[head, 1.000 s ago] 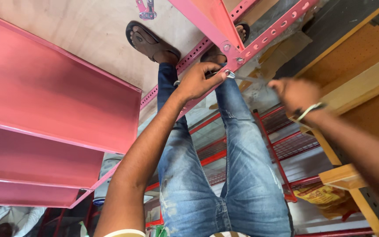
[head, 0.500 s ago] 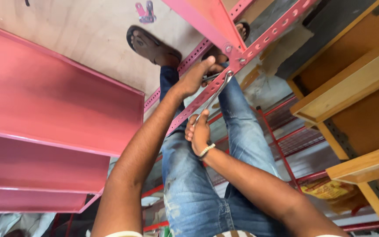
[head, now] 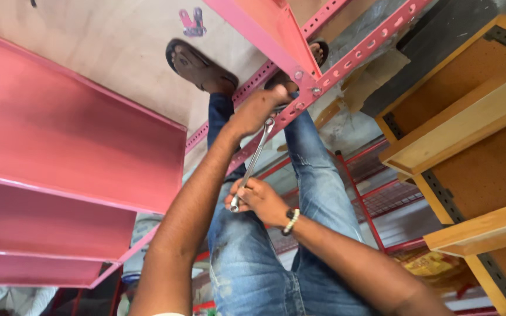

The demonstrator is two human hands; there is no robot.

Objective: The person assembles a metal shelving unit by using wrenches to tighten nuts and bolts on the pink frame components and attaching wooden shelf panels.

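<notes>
Filling the left side, pink metal shelves (head: pixel 60 152) of a steel rack run in stacked tiers, their free corner ending just beside the person's left forearm. Past them, on the pale floor (head: pixel 106 47) near the top edge, lies a small pink metal bracket (head: pixel 192 22), and below it a sandalled foot (head: pixel 197 65) rests flat. The left hand (head: pixel 259 110) is pressed against the pink slotted upright (head: pixel 346 64) close to the bolted corner plate (head: pixel 303 88), its fingers curled over the joint; whether they pinch a bolt or nut there cannot be told, since the hand hides it. From that joint a slim silver spanner (head: pixel 252 165) slants down and leftward over the blue jeans (head: pixel 253 257), its upper end just under the left hand. The right hand (head: pixel 257 199), with a beaded band at the wrist, is closed around the spanner's lower end, fingers wrapped fully about the shaft. Behind the legs, red wire racks (head: pixel 382 187) lie low. Towards the right edge stands a wooden shelving unit (head: pixel 469 129) with yellowish boards and brown panels, and near its lower corner sits a yellow printed packet (head: pixel 426 264), partly hidden.
</notes>
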